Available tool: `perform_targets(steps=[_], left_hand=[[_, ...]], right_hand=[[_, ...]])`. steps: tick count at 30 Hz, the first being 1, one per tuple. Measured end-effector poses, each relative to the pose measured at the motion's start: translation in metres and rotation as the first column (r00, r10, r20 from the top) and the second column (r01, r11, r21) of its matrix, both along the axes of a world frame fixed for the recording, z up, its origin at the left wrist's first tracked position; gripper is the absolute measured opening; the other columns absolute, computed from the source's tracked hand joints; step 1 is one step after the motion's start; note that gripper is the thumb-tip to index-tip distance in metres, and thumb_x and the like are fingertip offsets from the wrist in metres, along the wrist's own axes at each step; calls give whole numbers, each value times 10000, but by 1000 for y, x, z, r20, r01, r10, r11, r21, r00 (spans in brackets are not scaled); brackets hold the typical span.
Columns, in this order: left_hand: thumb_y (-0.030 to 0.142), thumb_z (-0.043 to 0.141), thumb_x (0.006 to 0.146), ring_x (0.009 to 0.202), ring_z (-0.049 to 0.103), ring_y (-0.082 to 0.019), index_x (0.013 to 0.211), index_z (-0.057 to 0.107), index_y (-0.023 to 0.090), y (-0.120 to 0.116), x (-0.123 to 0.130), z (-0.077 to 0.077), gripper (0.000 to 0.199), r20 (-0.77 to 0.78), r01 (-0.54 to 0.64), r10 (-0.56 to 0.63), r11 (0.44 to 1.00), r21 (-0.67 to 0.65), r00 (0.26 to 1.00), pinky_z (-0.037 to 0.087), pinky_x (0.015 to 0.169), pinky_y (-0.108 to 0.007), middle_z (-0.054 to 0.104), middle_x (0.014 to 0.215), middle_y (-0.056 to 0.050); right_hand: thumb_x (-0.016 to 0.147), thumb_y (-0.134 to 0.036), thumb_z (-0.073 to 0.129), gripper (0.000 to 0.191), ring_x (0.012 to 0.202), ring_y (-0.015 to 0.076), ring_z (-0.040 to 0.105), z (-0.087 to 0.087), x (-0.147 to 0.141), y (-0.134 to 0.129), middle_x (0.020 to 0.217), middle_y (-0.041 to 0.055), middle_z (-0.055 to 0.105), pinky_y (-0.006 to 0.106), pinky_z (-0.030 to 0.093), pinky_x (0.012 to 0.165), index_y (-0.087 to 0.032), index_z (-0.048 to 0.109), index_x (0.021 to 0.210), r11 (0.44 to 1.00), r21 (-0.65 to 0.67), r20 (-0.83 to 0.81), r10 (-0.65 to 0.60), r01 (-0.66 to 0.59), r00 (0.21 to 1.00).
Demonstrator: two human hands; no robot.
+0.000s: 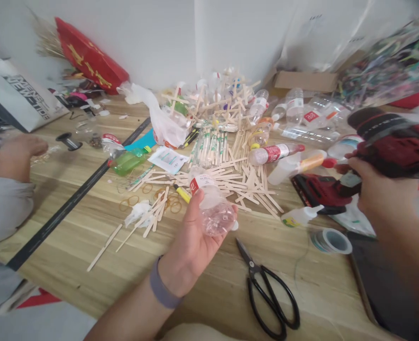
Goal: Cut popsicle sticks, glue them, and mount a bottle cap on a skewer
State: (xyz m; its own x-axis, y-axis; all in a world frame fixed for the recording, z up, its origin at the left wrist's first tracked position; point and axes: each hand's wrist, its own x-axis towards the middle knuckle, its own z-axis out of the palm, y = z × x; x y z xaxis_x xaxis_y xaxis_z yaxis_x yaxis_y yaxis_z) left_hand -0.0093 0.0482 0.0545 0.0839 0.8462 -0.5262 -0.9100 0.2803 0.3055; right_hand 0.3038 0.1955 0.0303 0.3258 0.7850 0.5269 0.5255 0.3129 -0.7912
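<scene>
In my left hand [195,227] is a small clear plastic bottle [216,215] with a red and white label, tilted, its base toward me. My fingers and thumb wrap round its lower part. On the right, my right hand [367,182] grips the handle of a red and black cordless drill [394,142], whose battery base hangs low over the table. Below the bottle lie black-handled scissors [262,289], blades pointing away from me. Many wooden craft sticks [227,182] spread out behind the bottle.
A small glue bottle [299,215], a spool of line [332,240] and a dark tray-like object [383,284] lie at right. Several plastic bottles [273,152] stand or lie behind. Another person's hand [24,147] rests at far left, beyond a black strip [70,199].
</scene>
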Motion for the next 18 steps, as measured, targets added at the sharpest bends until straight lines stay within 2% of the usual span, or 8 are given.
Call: perform_targets(steps=[4, 6, 8, 9, 11, 13, 15, 18], left_hand=[[287, 554, 942, 756, 705, -189, 958, 668, 168, -3, -2, -1, 166, -32, -38, 40, 998, 46, 999, 596, 703, -289, 711, 856, -64], [276, 559, 938, 744, 701, -183, 941, 669, 172, -4, -2, -1, 151, -41, -47, 50, 997, 59, 998, 594, 705, -292, 710, 843, -56], [271, 557, 940, 724, 692, -176, 922, 669, 171, -5, -2, -1, 152, -49, -50, 52, 997, 53, 997, 590, 703, -294, 704, 823, -50], [273, 555, 942, 713, 686, -173, 913, 669, 167, -6, -2, -1, 159, -52, -48, 50, 998, 46, 997, 587, 696, -293, 700, 815, -49], [285, 546, 950, 691, 673, -165, 894, 666, 162, -8, -1, 0, 181, -55, -35, 37, 999, 41, 998, 576, 662, -280, 688, 791, -43], [292, 525, 963, 665, 661, -156, 869, 663, 164, -11, 0, 0, 210, -58, -11, 14, 999, 48, 998, 559, 613, -259, 673, 756, -33], [290, 500, 977, 649, 655, -146, 857, 662, 171, -14, 1, 1, 234, -59, 6, -2, 998, 63, 998, 549, 593, -246, 665, 739, -24], [296, 494, 980, 659, 657, -143, 870, 668, 180, -20, 1, 2, 237, -69, 12, -7, 998, 68, 998, 551, 607, -245, 672, 756, -22]], right_hand=[[645, -386, 784, 258, 541, 175, 603, 16, 6, -42, 673, 97, 696, 328, 422, 484, -150, 688, 685, 964, -218, 72, -140, 152, 988], [653, -372, 792, 265, 527, 181, 579, 19, 7, -80, 739, 120, 712, 347, 417, 480, -159, 726, 796, 927, -284, 173, -202, 245, 964], [774, -421, 676, 277, 600, 226, 609, 15, -2, -125, 880, 164, 717, 391, 449, 524, -188, 720, 915, 889, -203, 497, -268, 411, 825], [813, -438, 624, 273, 677, 264, 638, 11, -11, -149, 891, 170, 713, 415, 475, 564, -205, 708, 929, 918, -170, 585, -199, 359, 786], [863, -430, 576, 204, 739, 262, 672, 1, -37, -191, 823, 114, 711, 386, 528, 619, -257, 681, 882, 966, -258, 572, 131, 26, 810], [900, -368, 563, 150, 714, 213, 683, -9, -69, -221, 818, 65, 706, 317, 551, 607, -281, 684, 888, 881, -376, 490, 452, -287, 746], [945, -306, 503, 196, 693, 199, 679, -20, -95, -237, 783, 55, 692, 302, 558, 615, -269, 687, 889, 858, -382, 469, 501, -345, 728], [961, -306, 466, 227, 780, 247, 689, -36, -112, -242, 869, 92, 705, 368, 563, 680, -231, 679, 939, 885, -390, 577, 449, -254, 682]])
